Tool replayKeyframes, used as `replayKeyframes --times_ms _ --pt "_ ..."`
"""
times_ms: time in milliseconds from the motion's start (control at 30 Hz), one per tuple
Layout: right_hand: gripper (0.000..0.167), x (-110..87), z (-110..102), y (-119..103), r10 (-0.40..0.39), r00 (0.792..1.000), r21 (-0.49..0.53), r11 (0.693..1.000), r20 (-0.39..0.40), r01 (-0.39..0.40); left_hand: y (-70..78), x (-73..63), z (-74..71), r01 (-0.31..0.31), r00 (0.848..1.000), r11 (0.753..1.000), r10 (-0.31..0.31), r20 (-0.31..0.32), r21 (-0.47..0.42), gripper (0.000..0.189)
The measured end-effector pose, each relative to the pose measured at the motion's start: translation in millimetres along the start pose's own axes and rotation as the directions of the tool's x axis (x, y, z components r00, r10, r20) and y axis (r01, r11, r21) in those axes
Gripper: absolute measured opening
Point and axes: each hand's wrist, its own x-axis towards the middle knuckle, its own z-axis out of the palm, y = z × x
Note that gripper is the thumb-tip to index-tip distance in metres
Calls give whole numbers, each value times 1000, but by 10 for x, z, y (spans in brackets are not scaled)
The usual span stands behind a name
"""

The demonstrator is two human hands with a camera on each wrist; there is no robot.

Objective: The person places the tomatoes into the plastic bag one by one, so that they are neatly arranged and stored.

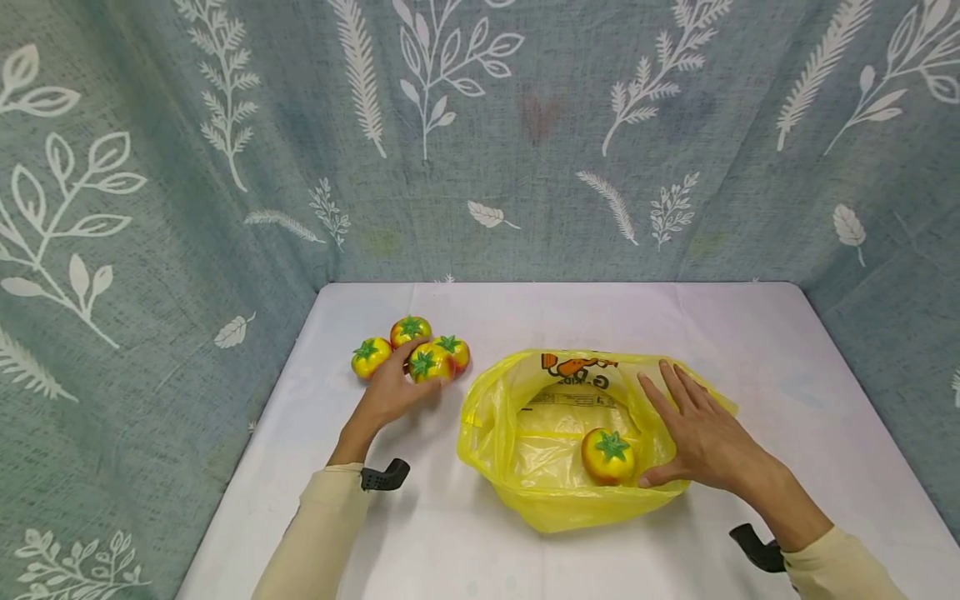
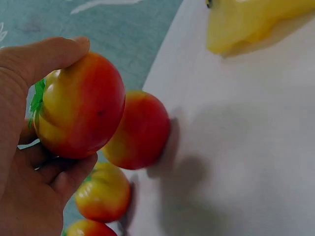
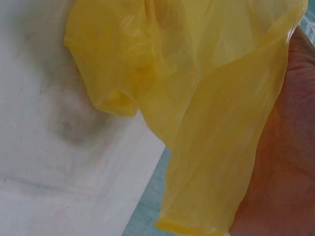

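My left hand (image 1: 392,392) grips a yellow-and-red toy tomato (image 1: 431,363) with a green leafy top. In the left wrist view, the thumb and fingers curl round this held tomato (image 2: 81,105), over the others. Three more toy tomatoes sit close by: one at the left (image 1: 371,358), one at the back (image 1: 410,330) and one at the right (image 1: 459,353). My right hand (image 1: 701,437) has its fingers spread straight against the right side of a yellow plastic bag (image 1: 577,504). Inside the wide-mouthed bag lies another toy tomato (image 1: 608,456). Yellow film (image 3: 221,132) covers part of the right palm.
The bag stands on a white-covered table (image 1: 420,533), right of the tomato group. A grey-green leaf-patterned curtain (image 1: 525,167) surrounds the table at the back and sides. Black wrist mounts (image 1: 386,475) sit at both sleeves.
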Motion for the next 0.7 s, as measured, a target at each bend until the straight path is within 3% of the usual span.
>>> replayKeyframes --times_ms 233,367,533,700 --pt "141 -4 -3 8 -1 1000 -8 1000 0 1 398 161 -131 -90 996 996 90 9 -20 84" --pt "142 2 -13 5 -4 1000 -7 1000 2 4 700 215 -162 -184 982 983 184 30 -20 85" --pt "142 3 -17 -6 -8 1000 -4 1000 6 8 1088 270 -120 -320 941 945 325 95 -65 83" --pt "141 6 -18 -15 -10 1000 2 1000 11 10 1480 314 -32 -434 882 894 447 152 -114 82"
